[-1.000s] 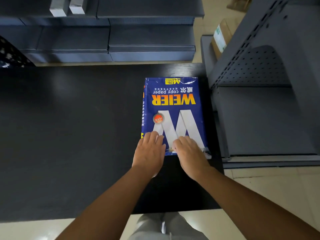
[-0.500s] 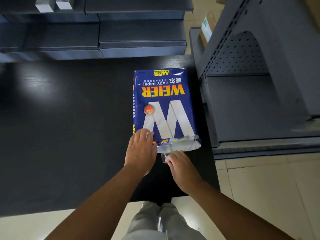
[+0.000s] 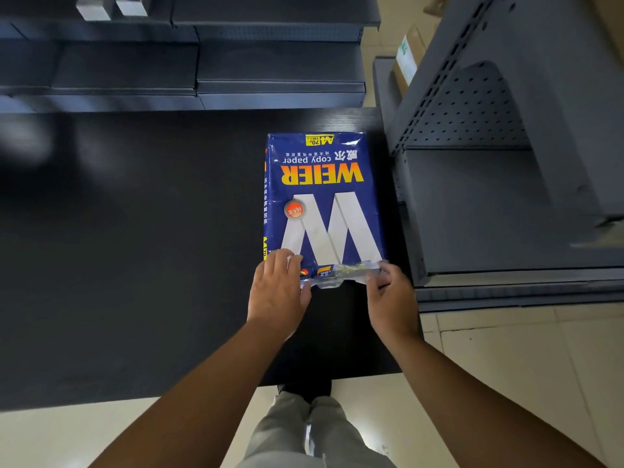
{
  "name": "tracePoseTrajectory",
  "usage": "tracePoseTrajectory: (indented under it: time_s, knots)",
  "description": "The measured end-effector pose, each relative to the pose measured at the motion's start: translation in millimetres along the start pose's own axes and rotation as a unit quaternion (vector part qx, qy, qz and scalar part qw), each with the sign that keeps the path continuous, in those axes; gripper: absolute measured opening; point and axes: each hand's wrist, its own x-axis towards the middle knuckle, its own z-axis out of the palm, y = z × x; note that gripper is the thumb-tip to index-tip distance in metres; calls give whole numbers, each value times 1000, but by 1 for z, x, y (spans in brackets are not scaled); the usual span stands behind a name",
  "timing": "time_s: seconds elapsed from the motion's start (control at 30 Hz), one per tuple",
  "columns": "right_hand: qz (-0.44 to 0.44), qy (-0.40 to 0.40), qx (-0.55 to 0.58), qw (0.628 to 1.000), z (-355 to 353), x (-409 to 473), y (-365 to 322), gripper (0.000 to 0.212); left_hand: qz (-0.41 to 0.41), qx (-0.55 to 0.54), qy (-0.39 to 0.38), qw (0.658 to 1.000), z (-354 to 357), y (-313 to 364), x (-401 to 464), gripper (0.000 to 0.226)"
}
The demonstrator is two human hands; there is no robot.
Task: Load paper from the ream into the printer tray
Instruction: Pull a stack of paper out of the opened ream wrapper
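Observation:
A blue ream of copy paper (image 3: 320, 197), printed with an upside-down orange WEIER and a big white W, lies flat on the black table (image 3: 135, 248). Its near end wrapper (image 3: 337, 273) is crumpled and partly torn loose. My left hand (image 3: 277, 295) rests flat on the ream's near left corner and grips the wrapper edge. My right hand (image 3: 391, 298) pinches the wrapper at the near right corner. No printer tray is recognisable in view.
Grey metal shelving (image 3: 489, 204) with a perforated side panel stands right of the table, close to the ream. Dark shelves (image 3: 236, 72) run along the far side. A cardboard box (image 3: 408, 59) sits behind the shelving. Pale floor tiles (image 3: 506, 383) lie below.
The near end of the wrapper has come loose and crumpled. My right hand has moved from the middle of the near edge out to the right corner. My left hand stays at the left corner.

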Motion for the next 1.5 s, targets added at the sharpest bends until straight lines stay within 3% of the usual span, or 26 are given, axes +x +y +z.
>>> tracePoseTrajectory:
  time_s: [0.17,0.33,0.97,1.5]
  knots:
    - [-14,7,-16,1000,2,-1,-4,38,-1,-4,4,1000,1,-2,1,50]
    - [44,11,49,998,2,2,-6,31,3,-4,5,1000,2,-3,0,51]
    - [128,53,104,985,6,8,-21,24,35,6,3,999,2,-12,3,55]
    - [249,16,253,935,4,17,-19,23,33,8,2,999,0,-14,-6,56]
